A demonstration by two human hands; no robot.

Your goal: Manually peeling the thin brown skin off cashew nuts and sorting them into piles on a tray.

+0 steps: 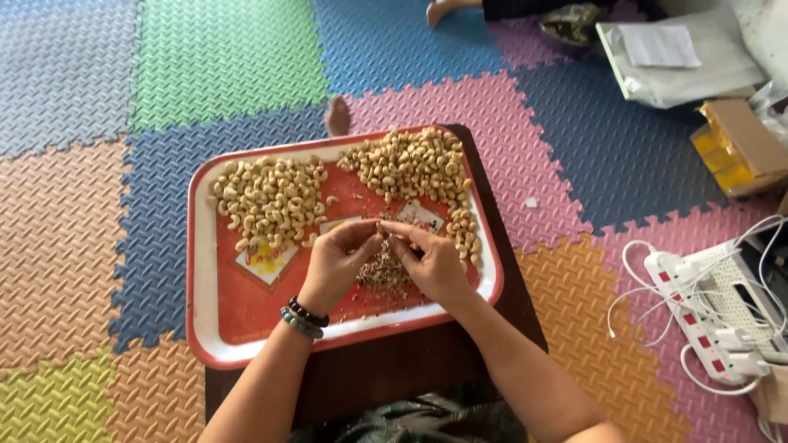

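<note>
Left hand (pixel 335 264) and right hand (pixel 432 261) meet at tray (pixel 246 328) centre — fingertips pinched together on one small piece, too small to identify. Husk pile (pixel 382 272) directly beneath; cashew heaps at 11 (pixel 269 197) and 1 o'clock (pixel 410 162).

one red tray (pixel 205 328), two cashew heaps (pixel 271 197) (pixel 410 164), one pile of shell bits (pixel 382 271), one power strip (pixel 698 316).

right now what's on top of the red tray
On the red tray lie two heaps of pale cashews and a darker pile of scraps, partly covered by both hands.
</note>
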